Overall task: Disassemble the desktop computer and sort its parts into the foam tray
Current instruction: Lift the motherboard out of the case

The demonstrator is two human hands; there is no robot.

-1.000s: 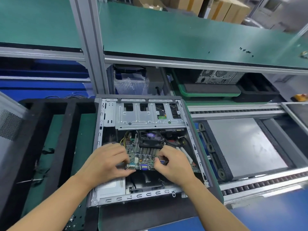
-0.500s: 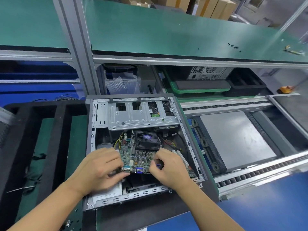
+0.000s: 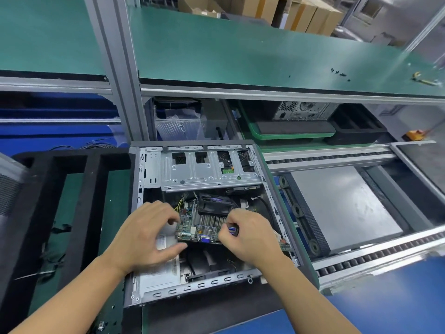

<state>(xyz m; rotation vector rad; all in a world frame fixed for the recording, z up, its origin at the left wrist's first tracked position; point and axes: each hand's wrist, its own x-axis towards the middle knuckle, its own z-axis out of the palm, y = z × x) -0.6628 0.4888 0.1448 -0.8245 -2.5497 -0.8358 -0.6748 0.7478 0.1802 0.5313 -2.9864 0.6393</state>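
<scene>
An open desktop computer case (image 3: 154, 289) lies flat in front of me, its metal drive cage (image 3: 204, 174) at the far end. Inside, the green motherboard (image 3: 203, 227) carries a black cooler fan (image 3: 215, 204); its near edge with the rear ports is tilted up off the case floor. My left hand (image 3: 147, 237) pinches the board's left near corner between thumb and fingers. My right hand (image 3: 250, 233) grips the right near edge by the blue USB ports. A black foam tray (image 3: 78, 189) with long empty compartments lies to the left of the case.
A silver power supply (image 3: 156, 276) sits in the case's near left corner. To the right, a grey panel (image 3: 342, 208) lies on a roller conveyor (image 3: 375, 256). A green shelf (image 3: 240, 51) spans above; another computer (image 3: 303, 110) and foam trays stand beyond it.
Both hands have stayed on the motherboard's near edge, and that edge has come up a little off the case floor. My head has moved, so the case shifts in view.
</scene>
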